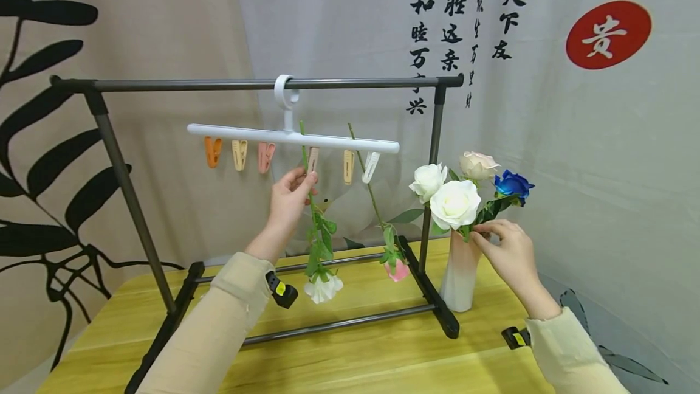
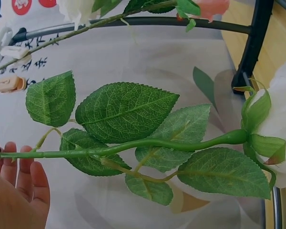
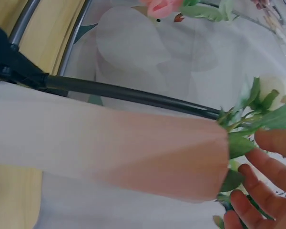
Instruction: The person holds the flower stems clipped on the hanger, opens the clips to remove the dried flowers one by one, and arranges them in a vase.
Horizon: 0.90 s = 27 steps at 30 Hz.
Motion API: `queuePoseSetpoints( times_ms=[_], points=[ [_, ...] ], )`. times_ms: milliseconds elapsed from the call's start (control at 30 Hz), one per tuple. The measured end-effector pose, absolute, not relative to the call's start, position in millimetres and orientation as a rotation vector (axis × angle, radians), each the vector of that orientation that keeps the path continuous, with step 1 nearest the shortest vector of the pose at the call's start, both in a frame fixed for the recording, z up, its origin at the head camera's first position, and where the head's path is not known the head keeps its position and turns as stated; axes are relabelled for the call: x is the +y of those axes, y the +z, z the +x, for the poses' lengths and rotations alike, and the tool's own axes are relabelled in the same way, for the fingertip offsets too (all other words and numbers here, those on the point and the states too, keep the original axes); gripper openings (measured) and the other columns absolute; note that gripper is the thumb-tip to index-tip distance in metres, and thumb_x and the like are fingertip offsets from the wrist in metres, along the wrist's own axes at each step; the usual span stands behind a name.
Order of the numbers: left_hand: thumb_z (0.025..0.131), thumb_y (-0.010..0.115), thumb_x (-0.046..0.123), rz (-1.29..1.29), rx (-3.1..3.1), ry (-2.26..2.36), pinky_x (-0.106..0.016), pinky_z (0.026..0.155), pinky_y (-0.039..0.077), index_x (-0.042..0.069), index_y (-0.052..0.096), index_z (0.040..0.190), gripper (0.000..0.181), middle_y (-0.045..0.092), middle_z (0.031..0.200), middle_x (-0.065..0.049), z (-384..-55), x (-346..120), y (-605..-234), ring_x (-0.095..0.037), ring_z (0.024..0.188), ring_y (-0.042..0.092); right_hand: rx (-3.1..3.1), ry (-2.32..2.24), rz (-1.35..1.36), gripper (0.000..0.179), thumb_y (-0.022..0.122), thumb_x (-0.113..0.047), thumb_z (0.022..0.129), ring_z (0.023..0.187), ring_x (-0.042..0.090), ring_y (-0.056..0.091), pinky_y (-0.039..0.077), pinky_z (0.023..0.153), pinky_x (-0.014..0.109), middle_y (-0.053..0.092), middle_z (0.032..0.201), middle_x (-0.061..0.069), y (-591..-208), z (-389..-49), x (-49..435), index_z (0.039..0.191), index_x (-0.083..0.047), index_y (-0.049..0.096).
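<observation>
My left hand point(image 1: 287, 196) is at the lower end of a pinkish-beige clothespin point(image 1: 313, 160) on a white hanger point(image 1: 344, 142). Its fingers pinch the green stem of an upside-down white rose point(image 1: 324, 288) there; the exact contact is partly hidden. In the left wrist view, the rose's stem point(image 2: 181, 143) runs past the curled fingers point(image 2: 25, 176). On the right, my right hand point(image 1: 508, 254) pinches a stem at the mouth of a pink-and-white vase point(image 1: 458, 275). Which rose that stem belongs to is hidden among leaves. White roses point(image 1: 455, 204) and a blue rose point(image 1: 513, 186) stand in the vase.
The hanger hooks over a dark metal rack point(image 1: 180, 86) on a wooden table point(image 1: 339, 363). Orange point(image 1: 212, 152), yellow point(image 1: 239, 155) and pink clothespins point(image 1: 265, 157) hang at left. A pink rose point(image 1: 397, 270) hangs upside down near the white clothespin point(image 1: 370, 167).
</observation>
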State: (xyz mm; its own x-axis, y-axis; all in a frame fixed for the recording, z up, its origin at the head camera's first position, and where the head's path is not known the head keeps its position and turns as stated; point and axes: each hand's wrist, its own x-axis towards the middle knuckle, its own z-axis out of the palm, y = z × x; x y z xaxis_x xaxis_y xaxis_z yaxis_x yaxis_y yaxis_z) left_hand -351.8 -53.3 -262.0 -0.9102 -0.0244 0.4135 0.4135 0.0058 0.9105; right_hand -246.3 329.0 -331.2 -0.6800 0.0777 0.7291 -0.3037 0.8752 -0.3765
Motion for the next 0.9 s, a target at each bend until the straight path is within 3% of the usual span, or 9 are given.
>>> queuePoseSetpoints(
  times_ms=[167, 300, 567, 767, 900],
  points=[
    [0.097, 0.062, 0.026, -0.394, -1.983, -1.975, -0.022, 0.066, 0.046, 0.000, 0.054, 0.133, 0.046, 0.064, 0.113, -0.015, -352, -53, -262, -0.008, 0.077, 0.060, -2.177, 0.626, 0.195, 0.007, 0.075, -0.009, 0.085, 0.088, 0.028, 0.057, 0.040, 0.066, 0.038, 0.069, 0.095, 0.012, -321, -235, 322, 0.090, -0.004, 0.075],
    [0.097, 0.062, 0.026, -0.385, -1.981, -1.971, -0.022, 0.066, 0.047, -0.001, 0.054, 0.133, 0.046, 0.065, 0.112, -0.014, -352, -53, -263, -0.008, 0.077, 0.060, -2.091, 0.646, 0.230, 0.007, 0.075, -0.005, 0.083, 0.089, 0.025, 0.058, 0.040, 0.069, 0.029, 0.069, 0.093, 0.011, -308, -224, 315, 0.089, -0.004, 0.076],
    [0.097, 0.062, 0.025, -0.403, -1.976, -1.960, -0.021, 0.065, 0.046, -0.002, 0.053, 0.134, 0.046, 0.063, 0.113, -0.015, -352, -53, -264, -0.008, 0.078, 0.059, -1.846, 0.756, 0.330, 0.016, 0.076, 0.009, 0.077, 0.094, -0.005, 0.054, 0.039, 0.081, 0.013, 0.070, 0.091, 0.013, -273, -200, 298, 0.090, 0.001, 0.076],
    [0.097, 0.061, 0.026, -0.397, -1.973, -1.936, -0.021, 0.066, 0.047, -0.001, 0.054, 0.133, 0.045, 0.062, 0.114, -0.014, -354, -55, -266, -0.010, 0.081, 0.058, -1.771, 0.869, 0.524, 0.021, 0.076, 0.012, 0.076, 0.091, 0.004, 0.060, 0.044, 0.082, 0.017, 0.070, 0.091, 0.010, -247, -186, 252, 0.093, 0.000, 0.076],
    [0.097, 0.062, 0.025, -0.392, -1.967, -1.936, -0.022, 0.067, 0.047, -0.001, 0.055, 0.133, 0.045, 0.062, 0.115, -0.014, -355, -55, -265, -0.010, 0.082, 0.058, -1.771, 0.948, 0.723, 0.020, 0.074, 0.010, 0.077, 0.089, 0.011, 0.063, 0.047, 0.081, 0.023, 0.071, 0.090, 0.007, -238, -197, 217, 0.094, 0.000, 0.075]
  ],
)
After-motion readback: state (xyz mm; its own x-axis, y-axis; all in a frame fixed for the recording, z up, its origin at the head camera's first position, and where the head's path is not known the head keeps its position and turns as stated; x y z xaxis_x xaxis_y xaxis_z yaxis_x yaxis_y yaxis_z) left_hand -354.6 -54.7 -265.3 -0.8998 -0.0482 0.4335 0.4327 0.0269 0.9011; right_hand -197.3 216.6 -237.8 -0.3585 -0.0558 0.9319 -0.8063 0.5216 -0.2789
